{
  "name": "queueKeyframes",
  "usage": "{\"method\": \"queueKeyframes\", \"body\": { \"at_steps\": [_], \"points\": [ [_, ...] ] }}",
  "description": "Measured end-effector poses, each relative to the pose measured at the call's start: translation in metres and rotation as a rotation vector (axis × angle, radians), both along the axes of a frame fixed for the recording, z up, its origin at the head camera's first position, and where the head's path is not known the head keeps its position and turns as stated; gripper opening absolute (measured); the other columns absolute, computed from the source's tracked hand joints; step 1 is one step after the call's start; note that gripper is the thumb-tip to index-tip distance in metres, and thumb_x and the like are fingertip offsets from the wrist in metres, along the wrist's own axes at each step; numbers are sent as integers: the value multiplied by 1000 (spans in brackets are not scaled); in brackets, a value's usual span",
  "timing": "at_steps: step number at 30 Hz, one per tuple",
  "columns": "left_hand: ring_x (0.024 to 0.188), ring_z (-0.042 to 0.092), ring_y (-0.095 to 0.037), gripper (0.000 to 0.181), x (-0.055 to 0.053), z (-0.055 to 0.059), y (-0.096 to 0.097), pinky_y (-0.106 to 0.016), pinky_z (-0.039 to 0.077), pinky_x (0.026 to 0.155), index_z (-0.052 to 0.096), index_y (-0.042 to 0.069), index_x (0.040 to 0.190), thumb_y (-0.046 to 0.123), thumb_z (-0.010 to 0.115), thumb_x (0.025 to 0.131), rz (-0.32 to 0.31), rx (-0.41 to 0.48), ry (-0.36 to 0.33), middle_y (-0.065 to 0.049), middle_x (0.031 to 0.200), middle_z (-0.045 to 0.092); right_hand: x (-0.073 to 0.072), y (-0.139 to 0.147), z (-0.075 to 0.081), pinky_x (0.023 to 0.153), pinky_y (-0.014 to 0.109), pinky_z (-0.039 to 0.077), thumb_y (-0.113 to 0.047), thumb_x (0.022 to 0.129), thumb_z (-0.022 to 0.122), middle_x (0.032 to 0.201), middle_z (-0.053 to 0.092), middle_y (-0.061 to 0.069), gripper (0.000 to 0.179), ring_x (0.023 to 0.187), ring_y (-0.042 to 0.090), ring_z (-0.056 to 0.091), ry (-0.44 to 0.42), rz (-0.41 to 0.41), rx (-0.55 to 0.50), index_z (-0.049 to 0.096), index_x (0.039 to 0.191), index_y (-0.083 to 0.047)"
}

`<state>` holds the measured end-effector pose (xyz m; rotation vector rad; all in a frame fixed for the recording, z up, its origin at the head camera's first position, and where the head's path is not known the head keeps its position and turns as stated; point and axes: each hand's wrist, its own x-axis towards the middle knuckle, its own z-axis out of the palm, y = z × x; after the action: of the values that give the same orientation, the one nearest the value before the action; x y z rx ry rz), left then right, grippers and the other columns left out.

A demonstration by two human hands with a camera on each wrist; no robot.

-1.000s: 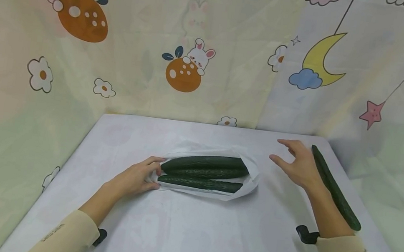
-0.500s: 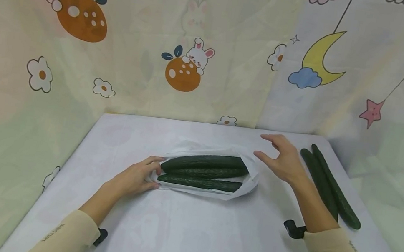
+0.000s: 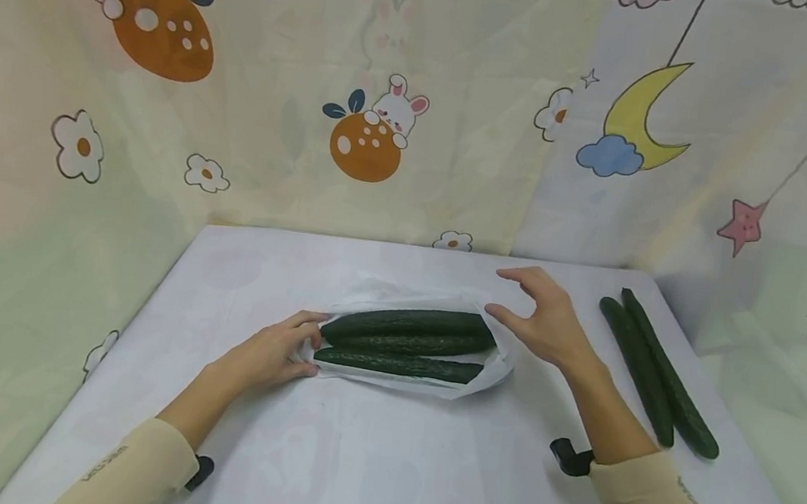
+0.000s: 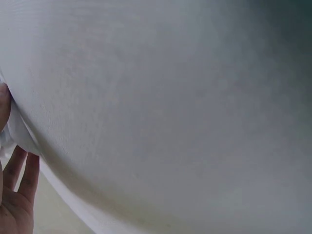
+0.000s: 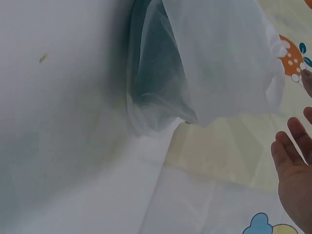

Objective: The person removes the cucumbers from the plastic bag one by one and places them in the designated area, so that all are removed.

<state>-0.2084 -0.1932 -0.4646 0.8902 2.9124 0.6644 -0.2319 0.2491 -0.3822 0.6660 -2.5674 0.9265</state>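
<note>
A thin white plastic bag [image 3: 496,373] lies on the table with long dark green cucumbers [image 3: 409,331] showing through its opening. At the bag's left end, my left hand [image 3: 280,350] pinches its edge between thumb and fingers. In the left wrist view, fingers [image 4: 28,178] hold a fold of the white film, which fills most of that picture. My right hand [image 3: 543,315] hovers by the bag's upper right end, thumb and fingers spread apart with nothing between them. The right wrist view shows the same hand [image 5: 295,180] apart from the bag [image 5: 224,63].
Two more cucumbers [image 3: 642,370] lie side by side near the table's right edge, beyond my right forearm. A patterned cloth backdrop [image 3: 263,100] rises behind the white table [image 3: 362,465] and along its sides.
My right hand has moved left, from near the cucumbers on the right to the bag's end. A second cucumber there has come out from behind the forearm. My left hand stays put.
</note>
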Motion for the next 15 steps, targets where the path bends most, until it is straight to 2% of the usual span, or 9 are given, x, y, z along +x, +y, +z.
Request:
{"method": "queueKeyframes", "body": {
  "at_steps": [7, 11, 15],
  "points": [
    [126, 61, -27, 29, -3, -2, 1, -45, 51, 96, 60, 24, 106, 30, 83, 89, -7, -11, 9, 0, 160, 42, 2, -15, 2, 104, 56, 48, -18, 86, 85, 133, 63, 13, 55, 125, 32, 58, 16, 33, -12, 63, 134, -8],
    [125, 62, -28, 29, -2, -2, -1, -46, 52, 95, 61, 23, 106, 28, 83, 88, -2, -9, 25, -2, 159, 42, 1, -26, 5, 103, 55, 47, -19, 85, 85, 133, 64, 13, 55, 125, 32, 58, 19, 80, -31, 63, 135, -7],
    [123, 62, -28, 29, 1, -3, -3, -46, 52, 92, 61, 23, 105, 27, 83, 88, 8, -1, 11, -3, 159, 43, -2, -37, 5, 104, 56, 46, -19, 87, 84, 134, 63, 13, 55, 126, 32, 57, 2, 113, -38, 62, 136, -7]
  ]
}}
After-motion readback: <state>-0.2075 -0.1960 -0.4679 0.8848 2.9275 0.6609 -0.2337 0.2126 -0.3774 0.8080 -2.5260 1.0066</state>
